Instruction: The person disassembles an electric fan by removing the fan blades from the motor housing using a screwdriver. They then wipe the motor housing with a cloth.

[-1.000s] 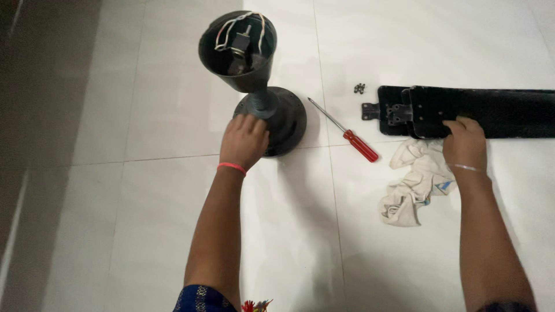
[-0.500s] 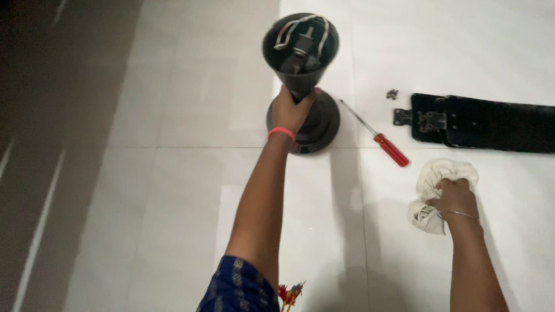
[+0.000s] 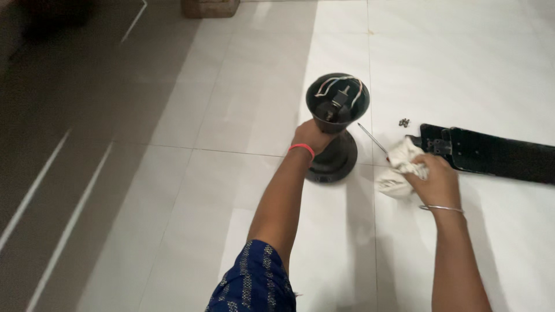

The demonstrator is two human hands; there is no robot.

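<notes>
Left hand (image 3: 309,137) is wrapped around the narrow stem of the dark fan housing (image 3: 337,115), centre of the frame, fingers closed on it just under the cup. The cup stands upright on its round base, wires (image 3: 341,84) showing inside. Right hand (image 3: 436,176), right of centre, is bunched tight on a white cloth (image 3: 399,170), held just beside the base. A screwdriver (image 3: 370,138) pokes out behind the cloth, its handle hidden. Further right, the black fan blades (image 3: 497,156) lie flat on the white tiled floor (image 3: 260,86), small screws (image 3: 404,122) near the bracket end.
</notes>
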